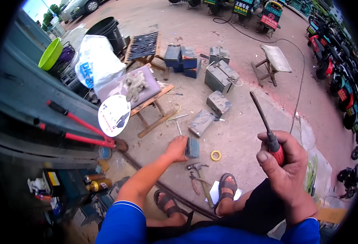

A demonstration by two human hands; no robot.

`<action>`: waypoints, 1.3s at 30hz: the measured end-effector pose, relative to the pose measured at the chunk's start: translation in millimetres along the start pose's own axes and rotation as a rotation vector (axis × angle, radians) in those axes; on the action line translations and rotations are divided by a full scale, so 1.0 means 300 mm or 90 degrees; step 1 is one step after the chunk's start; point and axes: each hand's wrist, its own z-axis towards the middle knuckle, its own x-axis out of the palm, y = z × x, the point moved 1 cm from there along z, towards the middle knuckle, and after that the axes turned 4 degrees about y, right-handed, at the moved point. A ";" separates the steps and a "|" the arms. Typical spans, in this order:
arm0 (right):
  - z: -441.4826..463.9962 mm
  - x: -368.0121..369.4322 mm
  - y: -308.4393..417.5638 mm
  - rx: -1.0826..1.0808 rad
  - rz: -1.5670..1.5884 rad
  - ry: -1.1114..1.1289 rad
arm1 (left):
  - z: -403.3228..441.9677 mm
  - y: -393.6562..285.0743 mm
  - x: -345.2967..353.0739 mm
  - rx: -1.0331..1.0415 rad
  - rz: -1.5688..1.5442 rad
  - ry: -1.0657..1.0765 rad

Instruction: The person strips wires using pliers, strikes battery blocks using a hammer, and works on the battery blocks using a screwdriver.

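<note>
In my right hand (287,168), raised at the right, is a screwdriver (273,143) with a red and dark handle, its long shaft pointing up and to the left. Down on the ground, my left hand (176,149) grips the left side of a small dark block-shaped battery (193,147). Just right of it lies a roll of yellow tape (215,155). Nearer my feet are a hammer (203,179) and pliers (194,183). A T-shaped metal tool (179,124) lies behind my left hand.
Several grey batteries (220,77) stand farther out on the concrete. A cushioned stool (105,90) bears gloves (136,84) and a white round fan (114,115). Red-handled bolt cutters (85,139) lean at the left. A small stool (276,59) stands near parked scooters (341,81).
</note>
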 end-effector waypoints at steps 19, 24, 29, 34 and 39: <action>-0.109 0.026 0.026 -0.010 0.044 0.061 | -0.900 0.038 -0.578 -0.529 -0.254 -0.355; -0.123 0.021 0.038 -0.027 0.035 0.090 | -1.172 0.119 -0.488 -0.680 -0.198 -0.312; -0.121 0.028 0.030 -0.014 0.021 0.107 | -1.281 0.127 -0.460 -0.871 -0.149 -0.081; -0.109 0.021 0.009 0.017 0.029 0.115 | -1.321 0.249 -0.274 -0.808 0.126 -0.040; -0.109 0.004 -0.015 0.053 0.022 0.131 | -1.382 0.403 -0.193 -0.739 -0.123 -0.064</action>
